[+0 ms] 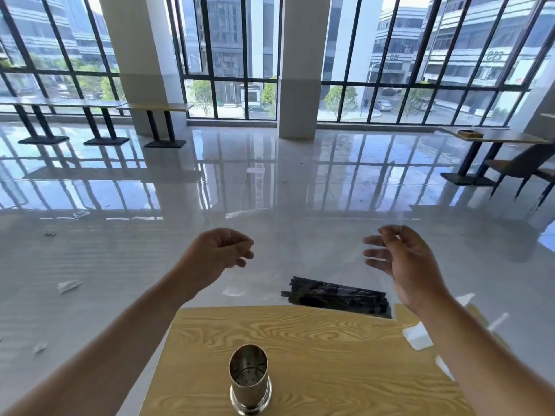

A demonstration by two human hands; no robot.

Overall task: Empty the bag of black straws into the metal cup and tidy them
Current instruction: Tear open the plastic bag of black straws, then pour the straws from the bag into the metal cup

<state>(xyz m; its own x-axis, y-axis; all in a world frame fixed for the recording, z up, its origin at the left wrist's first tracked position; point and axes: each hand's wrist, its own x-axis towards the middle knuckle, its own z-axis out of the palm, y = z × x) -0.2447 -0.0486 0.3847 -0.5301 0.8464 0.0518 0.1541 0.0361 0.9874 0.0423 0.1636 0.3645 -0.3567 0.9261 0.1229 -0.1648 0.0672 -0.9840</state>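
Note:
A clear plastic bag (300, 259) hangs stretched between my two hands above the far edge of the wooden table (330, 355). The black straws (336, 297) lie sideways in a bundle at the bag's bottom. My left hand (219, 253) pinches the bag's left side with closed fingertips. My right hand (402, 262) holds the right side between thumb and forefinger, its other fingers spread. The metal cup (250, 381) stands upright and empty on the table near me, below and between my hands; its bottom is perforated.
White plastic scraps (417, 336) lie on the table's right edge, and more scraps (68, 285) are on the glossy floor to the left. Tables (495, 136) and a chair (522, 168) stand far right, benches (156, 107) by the windows, and a pillar (297, 85) straight ahead.

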